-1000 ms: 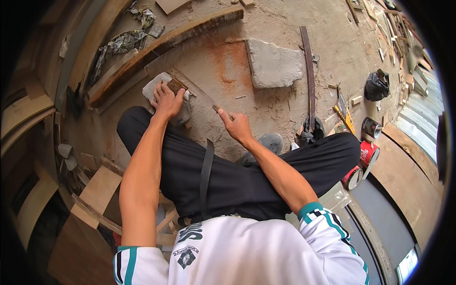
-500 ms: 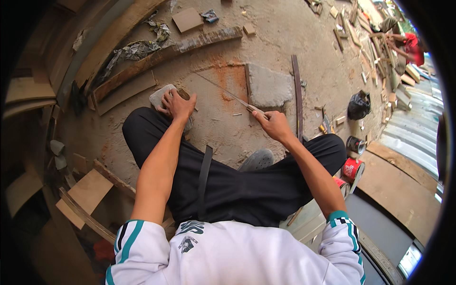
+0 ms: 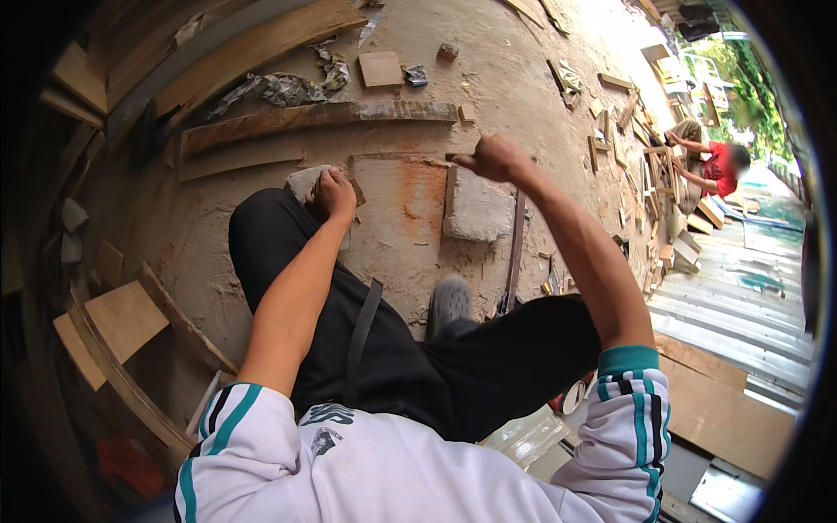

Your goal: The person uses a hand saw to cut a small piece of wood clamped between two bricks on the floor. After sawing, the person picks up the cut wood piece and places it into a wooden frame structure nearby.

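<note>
My left hand (image 3: 331, 193) is closed on a small brown wood block (image 3: 357, 192), held against a rough grey concrete chunk (image 3: 303, 181) beside my left knee. My right hand (image 3: 501, 159) is raised in a fist, thumb toward the left, above the far edge of a larger pale concrete slab (image 3: 479, 207). In it is a tool with a long thin blade; now only a short dark end (image 3: 452, 158) shows, and the blade is hard to make out. A strip of brown wood (image 3: 450, 192) stands along the slab's left side.
A long weathered plank (image 3: 323, 120) lies beyond my left hand, near crumpled paper (image 3: 292, 87) and a square wood piece (image 3: 381, 69). Right of the slab is a dark narrow strip (image 3: 516, 248). Another person in red (image 3: 717, 167) works among scrap wood at far right.
My right hand has risen and moved farther from me, and the blade that pointed far left no longer shows clearly. My left hand keeps its hold. The view has turned, showing more of the other person.
</note>
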Motion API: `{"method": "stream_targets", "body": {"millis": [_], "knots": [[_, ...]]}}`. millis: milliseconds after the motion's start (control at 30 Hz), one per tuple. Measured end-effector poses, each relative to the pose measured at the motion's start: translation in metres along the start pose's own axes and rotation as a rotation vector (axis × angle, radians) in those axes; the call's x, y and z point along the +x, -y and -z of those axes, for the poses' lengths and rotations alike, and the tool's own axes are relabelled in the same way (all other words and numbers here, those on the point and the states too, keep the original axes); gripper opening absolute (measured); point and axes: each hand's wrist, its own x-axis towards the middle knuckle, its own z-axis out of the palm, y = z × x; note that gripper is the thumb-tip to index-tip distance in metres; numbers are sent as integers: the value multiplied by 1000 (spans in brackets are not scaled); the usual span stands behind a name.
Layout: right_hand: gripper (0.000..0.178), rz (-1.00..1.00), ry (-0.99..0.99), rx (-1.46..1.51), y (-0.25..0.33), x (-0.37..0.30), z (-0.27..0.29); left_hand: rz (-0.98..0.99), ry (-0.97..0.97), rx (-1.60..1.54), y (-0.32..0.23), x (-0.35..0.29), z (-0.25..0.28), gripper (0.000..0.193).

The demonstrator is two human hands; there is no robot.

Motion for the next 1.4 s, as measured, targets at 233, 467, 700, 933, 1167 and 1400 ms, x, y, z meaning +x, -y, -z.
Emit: {"method": "stream_targets", "body": {"millis": [233,467,700,933,1167,1400], "knots": [[68,368,-330,68,-28,50,-16,-396,-73,366,-1,-36,19,62],[40,475,-199,-134,-28,146,-81,-258,17,360,-27,-38,21,49],[28,340,59,-405,32,223,-72,-362,-168,26,-25,-19,12,26],[100,940,-235,90,118,177,-124,-169,-560,158,11,-18,45,35],[89,829,406,286,189,135,-101,486,-482,-196,87,-80,56,108],[50,874,-329,523,253,118,-91,721,-558,-631,43,-130,52,94]]}}
